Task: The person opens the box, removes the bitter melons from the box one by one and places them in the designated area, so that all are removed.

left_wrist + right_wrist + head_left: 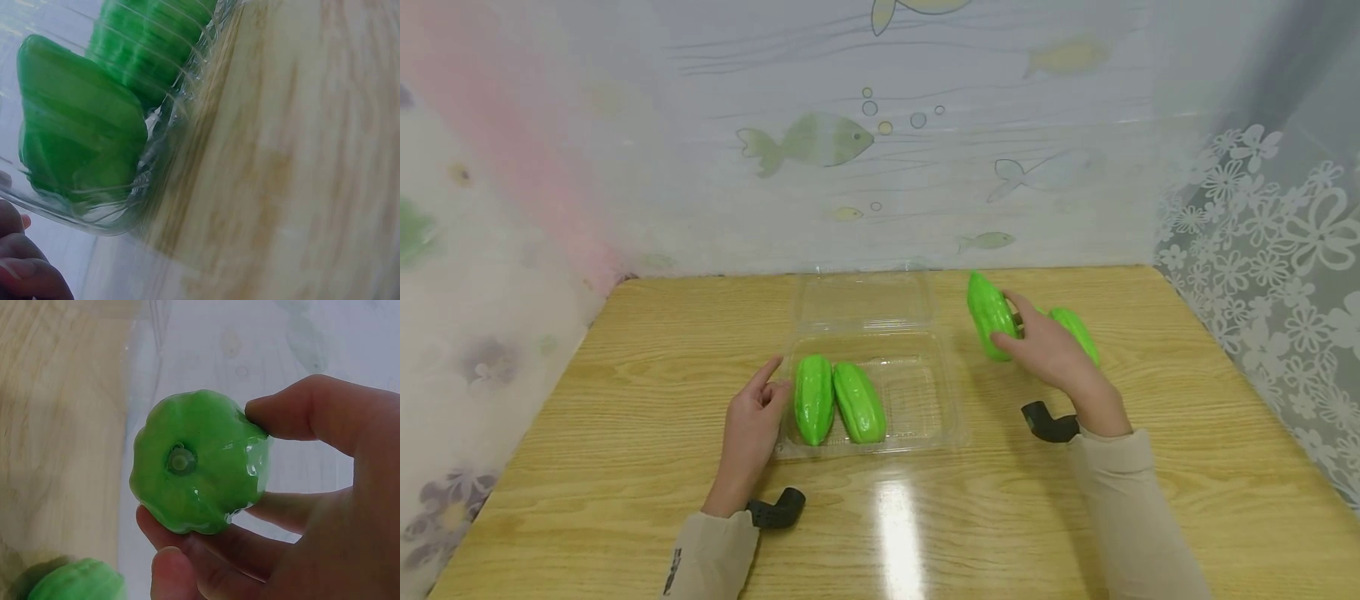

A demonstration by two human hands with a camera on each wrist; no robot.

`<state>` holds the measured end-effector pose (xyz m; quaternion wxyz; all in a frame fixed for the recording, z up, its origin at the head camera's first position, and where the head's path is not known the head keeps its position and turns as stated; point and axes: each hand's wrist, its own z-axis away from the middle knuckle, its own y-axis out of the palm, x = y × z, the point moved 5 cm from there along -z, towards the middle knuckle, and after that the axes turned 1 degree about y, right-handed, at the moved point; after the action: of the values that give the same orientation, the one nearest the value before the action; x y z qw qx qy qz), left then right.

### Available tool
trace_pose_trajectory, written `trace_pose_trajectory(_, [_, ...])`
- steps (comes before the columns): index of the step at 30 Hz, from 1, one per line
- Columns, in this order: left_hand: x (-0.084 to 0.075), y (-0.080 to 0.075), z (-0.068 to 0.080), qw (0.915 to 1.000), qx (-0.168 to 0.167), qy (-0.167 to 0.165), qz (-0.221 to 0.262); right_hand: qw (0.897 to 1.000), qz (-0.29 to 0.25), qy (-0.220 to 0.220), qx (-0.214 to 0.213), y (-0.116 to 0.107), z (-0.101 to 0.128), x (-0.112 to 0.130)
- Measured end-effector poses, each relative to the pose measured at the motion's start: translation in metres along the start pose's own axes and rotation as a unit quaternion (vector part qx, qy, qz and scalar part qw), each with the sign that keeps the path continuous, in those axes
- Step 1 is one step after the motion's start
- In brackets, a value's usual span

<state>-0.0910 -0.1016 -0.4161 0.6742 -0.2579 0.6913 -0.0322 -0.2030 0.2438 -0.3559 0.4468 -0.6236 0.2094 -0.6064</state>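
My right hand (1048, 346) pinches a green toy bitter melon (988, 315) above the table, right of a clear plastic clamshell box (917, 446). In the right wrist view, the thumb lies on one side of the melon's round stem end (200, 462) and the fingers on the other. Another melon (1075, 333) lies on the table, partly behind that hand. Two more melons (814, 400) (859, 402) lie side by side in the left part of the box. My left hand (752, 425) rests beside the box's left edge, index finger extended, gripping nothing visible.
The box's lid (863, 298) is folded back toward the rear wall. Wood-grain table (647, 400) surrounds the box. A curtain-like sheet printed with fish (827, 137) hangs behind. Black curved pieces (778, 508) are worn at both wrists.
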Motion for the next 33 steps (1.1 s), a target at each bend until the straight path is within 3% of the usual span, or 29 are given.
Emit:
trace_pose_trajectory(3, [-0.001,0.0,0.0,1.0,0.004,-0.005,0.005,1.0,0.003,0.006,0.001,-0.001,-0.002,-0.005])
trace_pose_trajectory(6, [0.013,0.002,-0.004,1.0,0.002,-0.002,0.008,1.0,0.008,0.011,0.002,0.0,-0.003,-0.008])
trace_pose_trajectory(9, [0.015,0.002,-0.005,1.0,-0.002,0.004,0.003,1.0,0.011,0.014,0.002,0.0,-0.005,-0.011])
trace_pose_trajectory(25, [0.012,0.002,-0.005,0.9999,-0.006,0.007,0.006,0.999,-0.003,0.025,0.026,0.011,-0.009,-0.026])
trace_pose_trajectory(33, [0.012,0.002,-0.004,0.9999,-0.008,0.009,0.011,0.999,0.017,0.025,0.021,0.014,-0.013,-0.031])
